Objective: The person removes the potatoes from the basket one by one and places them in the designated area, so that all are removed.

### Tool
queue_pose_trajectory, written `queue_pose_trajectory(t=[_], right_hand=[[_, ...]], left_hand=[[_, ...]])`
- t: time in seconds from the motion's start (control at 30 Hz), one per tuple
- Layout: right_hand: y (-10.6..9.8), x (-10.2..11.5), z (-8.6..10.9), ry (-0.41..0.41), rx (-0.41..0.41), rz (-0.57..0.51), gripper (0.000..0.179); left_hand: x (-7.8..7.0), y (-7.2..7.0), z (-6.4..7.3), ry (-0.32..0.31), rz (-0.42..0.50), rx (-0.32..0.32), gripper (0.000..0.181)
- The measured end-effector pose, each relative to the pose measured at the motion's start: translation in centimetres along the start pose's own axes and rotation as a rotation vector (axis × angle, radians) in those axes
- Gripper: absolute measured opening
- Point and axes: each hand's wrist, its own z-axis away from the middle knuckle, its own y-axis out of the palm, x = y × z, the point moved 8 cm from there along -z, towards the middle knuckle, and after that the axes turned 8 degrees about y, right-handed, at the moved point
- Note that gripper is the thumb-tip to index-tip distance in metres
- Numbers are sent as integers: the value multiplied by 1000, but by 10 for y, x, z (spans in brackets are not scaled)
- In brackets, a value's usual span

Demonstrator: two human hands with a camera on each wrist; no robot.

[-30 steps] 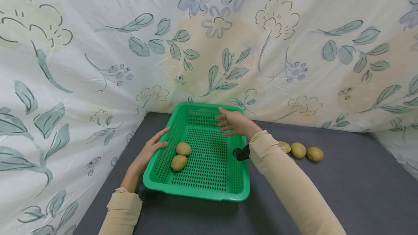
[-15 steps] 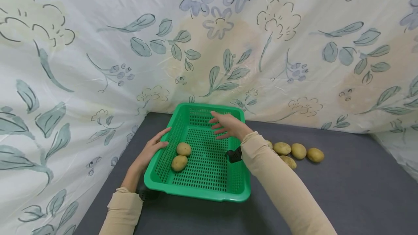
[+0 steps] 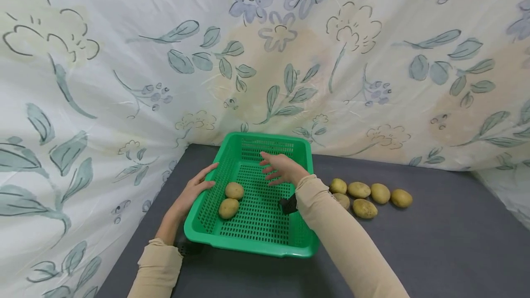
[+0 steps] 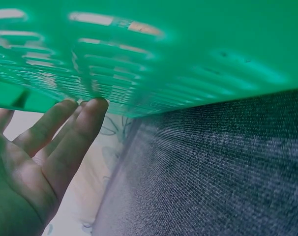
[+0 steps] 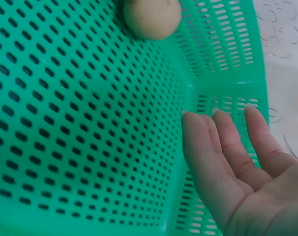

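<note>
A green perforated plastic basket [image 3: 265, 251] stands on the dark table, with two potatoes [image 3: 234, 191] lying against each other near its left wall. My left hand [image 3: 191, 193] rests at the basket's left rim. In the left wrist view, its extended fingers [image 4: 79, 132] touch the slotted outer wall. Over the right part of the basket hovers my right hand [image 3: 283, 169], palm turned to the left. Its fingers are loosely spread and hold nothing. A single potato [image 5: 153, 17] shows in the right wrist view, beyond the fingertips.
Several more potatoes [image 3: 380, 193] lie in a loose group on the dark table [image 3: 447, 224], right of the basket. A floral cloth [image 3: 265, 49] hangs behind the table and along its left side. Each wrist wears a black device [image 3: 289, 204].
My right hand has moved left and toward me over the basket, uncovering more of the potatoes on the table. The left hand stays at the rim, and both potatoes in the basket lie still.
</note>
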Motion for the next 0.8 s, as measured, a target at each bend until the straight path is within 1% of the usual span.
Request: queue_pose_trajectory(t=[0.17,0.47,0.7,0.8], right_hand=[[13,-4,-6,14,1,27,55],[37,-4,-14,11,1,98,56],[52,-10,-24,28,-15,63,65],[56,-13,-27,45,-29,51,65]], left_hand=[[1,1,1,-10,0,1,56],[0,-1,-1,0,-17,-6,56],[1,-1,-1,-19,26,0,57],[1,-1,-2,-9,14,5,57]])
